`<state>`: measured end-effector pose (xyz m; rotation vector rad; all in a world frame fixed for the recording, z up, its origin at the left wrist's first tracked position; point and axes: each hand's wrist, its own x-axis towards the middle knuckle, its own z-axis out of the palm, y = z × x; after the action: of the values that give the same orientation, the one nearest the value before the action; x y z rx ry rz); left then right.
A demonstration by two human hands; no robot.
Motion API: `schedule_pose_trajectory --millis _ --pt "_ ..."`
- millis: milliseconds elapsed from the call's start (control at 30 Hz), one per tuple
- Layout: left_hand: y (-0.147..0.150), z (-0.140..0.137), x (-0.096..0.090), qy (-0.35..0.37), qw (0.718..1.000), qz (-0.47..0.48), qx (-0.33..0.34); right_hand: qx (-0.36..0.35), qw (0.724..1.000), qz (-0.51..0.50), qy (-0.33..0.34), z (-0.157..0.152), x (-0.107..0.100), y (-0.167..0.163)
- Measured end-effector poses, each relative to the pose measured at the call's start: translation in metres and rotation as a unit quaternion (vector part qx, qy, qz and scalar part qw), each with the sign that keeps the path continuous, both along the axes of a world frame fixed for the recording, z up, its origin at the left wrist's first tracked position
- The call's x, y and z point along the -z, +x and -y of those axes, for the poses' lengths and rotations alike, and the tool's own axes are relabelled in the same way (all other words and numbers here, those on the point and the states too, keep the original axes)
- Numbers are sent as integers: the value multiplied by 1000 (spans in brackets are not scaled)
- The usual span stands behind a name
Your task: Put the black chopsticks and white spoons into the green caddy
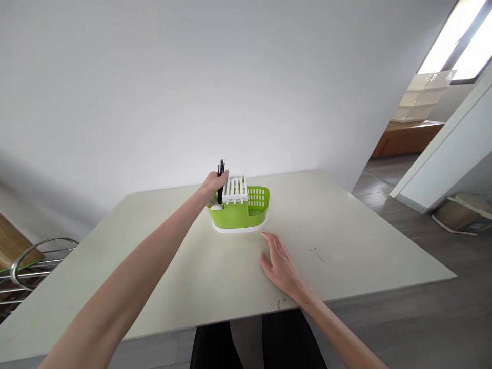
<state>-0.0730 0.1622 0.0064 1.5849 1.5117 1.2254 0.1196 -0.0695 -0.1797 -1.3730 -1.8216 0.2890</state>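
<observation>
A green utensil caddy with a white base stands near the middle of the table. Over its central part sits a white slatted rack. My left hand reaches to the caddy's left end, fingers closed around a bundle of black chopsticks, which point upright with their lower part at the left compartment. Whether their ends touch the bottom is hidden. Beside them a white rounded piece, its kind unclear, shows at the rim. My right hand rests on the table in front of the caddy, fingers apart and holding nothing.
The pale table backs onto a white wall. A metal rack stands low on the left, with a wooden board. To the right are a doorway, translucent stacked drawers and a bag-like container on the floor.
</observation>
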Motion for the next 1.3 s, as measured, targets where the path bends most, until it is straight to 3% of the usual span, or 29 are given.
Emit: schedule_pose_trajectory --millis 100,167,300,400,467,567,600,667,733,800,933,1033,1300 --pt "4 9 0 -2 999 -26 -21 -7 1000 2 6 -3 -2 -6" --pt "4 16 -2 4 1000 4 -25 -13 1000 5 9 -4 -2 -9" --pt "-14 20 -16 35 976 203 -67 -31 999 8 4 -2 -2 -11" --pt "-54 18 -40 84 921 363 -118 -38 999 0 -5 -1 -1 -7" --pt "-93 20 -56 68 886 440 -128 -40 999 -9 -12 0 -1 -5" --pt "-158 35 -66 56 881 448 -144 -47 998 -29 -22 1 -1 -2" --pt "-179 43 -64 18 897 426 -114 -50 998 -34 -27 2 -1 -1" --pt "-214 61 -51 -22 913 394 -101 -55 997 -39 -37 3 -1 1" --pt "-242 78 -29 -83 964 238 -81 -58 996 -41 -47 4 -1 1" --pt "-262 91 -3 -109 977 158 -91 -55 996 -43 -54 5 0 2" --pt "-289 108 43 -129 981 72 -126 -55 995 -40 -68 5 2 4" --pt "-302 112 68 -141 981 -6 -135 -55 995 -37 -75 6 1 5" --pt "-314 104 102 -118 965 -199 -126 -50 995 -29 -87 7 -3 5"
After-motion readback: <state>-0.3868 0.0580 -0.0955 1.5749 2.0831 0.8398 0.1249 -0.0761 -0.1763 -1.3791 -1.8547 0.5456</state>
